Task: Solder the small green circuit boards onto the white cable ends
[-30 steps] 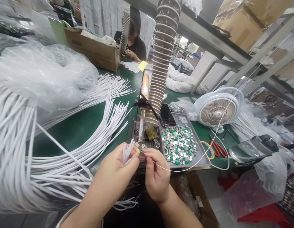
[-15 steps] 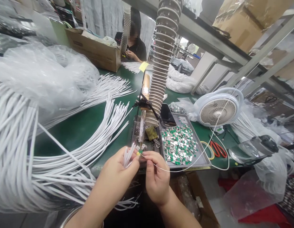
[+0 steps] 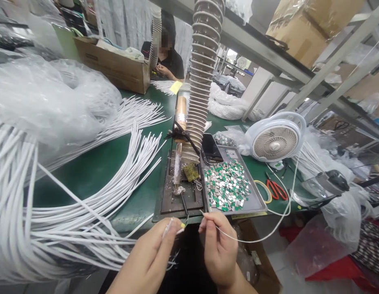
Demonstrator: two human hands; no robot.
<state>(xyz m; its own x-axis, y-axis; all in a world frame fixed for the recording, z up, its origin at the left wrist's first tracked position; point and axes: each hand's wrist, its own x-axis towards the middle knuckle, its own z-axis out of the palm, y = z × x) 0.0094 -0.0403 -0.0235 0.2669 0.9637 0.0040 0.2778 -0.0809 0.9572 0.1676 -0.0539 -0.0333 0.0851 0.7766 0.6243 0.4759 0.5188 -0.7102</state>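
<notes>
Low in front of the bench edge, my left hand [image 3: 155,249] is closed around white cables [image 3: 168,227], whose ends poke out past the thumb. A small yellow bit and a greenish bit show at its fingertips, too small to make out. My right hand [image 3: 221,245] pinches a thin solder wire [image 3: 253,241]; its tip sticks out toward the left, apart from the left hand. Above and between the hands, a soldering iron [image 3: 180,112] with a wooden handle is fixed upright, foil around its lower end. A dark rod [image 3: 183,202] slants down from the foil toward my left fingertips.
A grey tray [image 3: 259,200] of small green-and-metal connectors [image 3: 227,185] stands right of the iron, a phone [image 3: 211,148] at its corner. Beyond are red-handled pliers [image 3: 277,190], tape [image 3: 263,191] and a fan [image 3: 275,141]. Cable bundles [image 3: 94,204] lie left. A ribbed hose [image 3: 204,65] hangs centrally; a co-worker [image 3: 169,61] sits opposite.
Both hands have come down toward me, away from the iron, and moved apart. The solder wire's tip has left the left fingertips. The view has shifted slightly.
</notes>
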